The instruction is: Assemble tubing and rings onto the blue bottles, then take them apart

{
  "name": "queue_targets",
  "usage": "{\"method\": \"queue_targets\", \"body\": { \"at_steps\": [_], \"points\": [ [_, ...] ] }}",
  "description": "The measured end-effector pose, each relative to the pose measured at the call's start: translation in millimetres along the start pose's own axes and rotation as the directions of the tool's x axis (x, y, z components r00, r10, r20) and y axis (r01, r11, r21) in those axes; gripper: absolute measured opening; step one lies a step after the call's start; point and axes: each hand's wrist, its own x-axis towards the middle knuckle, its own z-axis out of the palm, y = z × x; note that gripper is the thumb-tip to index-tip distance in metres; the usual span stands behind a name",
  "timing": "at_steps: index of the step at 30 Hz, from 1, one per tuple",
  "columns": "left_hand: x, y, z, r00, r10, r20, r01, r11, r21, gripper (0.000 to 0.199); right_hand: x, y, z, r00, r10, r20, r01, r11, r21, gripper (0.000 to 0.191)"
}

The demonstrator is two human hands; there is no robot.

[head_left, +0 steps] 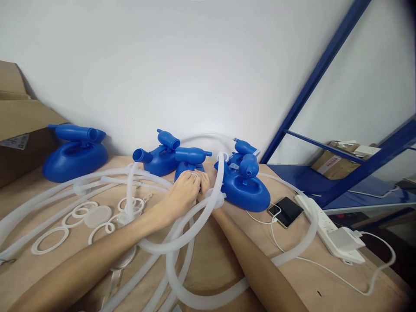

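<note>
Both my hands meet at the near end of the middle blue bottle [191,155], in the centre of the table. My left hand [186,188] has its fingers bent around a small white piece at the bottle's mouth. Close against it, my right hand [204,184] is partly hidden behind the left fingers and a white hose. The translucent corrugated hose [208,212] loops over my right wrist, with a clear round fitting [216,198] beside it. More blue bottles stand at the left [76,158], behind [160,159] and at the right [247,190].
White rings [50,240] and a round disc [97,216] lie at the left among hoses. A cardboard box [26,130] stands far left. A phone [286,211], cables and a power strip [325,225] lie at the right, by a blue metal rack [312,82].
</note>
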Motion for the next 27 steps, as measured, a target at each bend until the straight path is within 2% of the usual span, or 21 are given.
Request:
{"method": "queue_targets", "body": {
  "at_steps": [5, 9, 14, 18, 22, 27],
  "points": [
    [1.1, -2.8, -1.9, 1.000, -0.012, 0.005, 0.013, 0.995, -0.102, 0.030, -2.4, -9.3, -10.7, 0.999, -0.031, 0.025, 0.030, 0.999, 0.039, 0.042],
    [-0.7, -3.0, -4.0, 0.998, -0.058, -0.001, 0.057, 0.990, -0.128, 0.025, -0.3, -13.7, -14.6, 1.000, -0.001, 0.014, 0.000, 0.999, 0.040, 0.046],
    [-0.4, 1.0, -0.6, 0.978, -0.207, -0.037, 0.202, 0.974, -0.105, 0.021, -0.2, -18.9, -4.3, 0.991, 0.120, -0.059, -0.120, 0.993, -0.006, 0.043],
    [2.5, -0.6, 2.9, 0.968, -0.249, -0.040, 0.241, 0.961, -0.139, 0.016, -2.0, -25.2, 4.5, 0.974, 0.199, -0.105, -0.205, 0.977, -0.052, 0.044],
    [7.7, -7.8, -1.4, 0.952, -0.306, -0.004, 0.299, 0.932, -0.205, 0.022, -2.0, -28.7, 12.0, 0.963, 0.235, -0.133, -0.247, 0.966, -0.077, 0.045],
    [14.0, -18.3, -11.9, 0.917, -0.391, 0.076, 0.395, 0.872, -0.289, 0.018, 3.7, -28.0, 22.6, 0.957, 0.251, -0.146, -0.267, 0.958, -0.102, 0.045]
  ]
}}
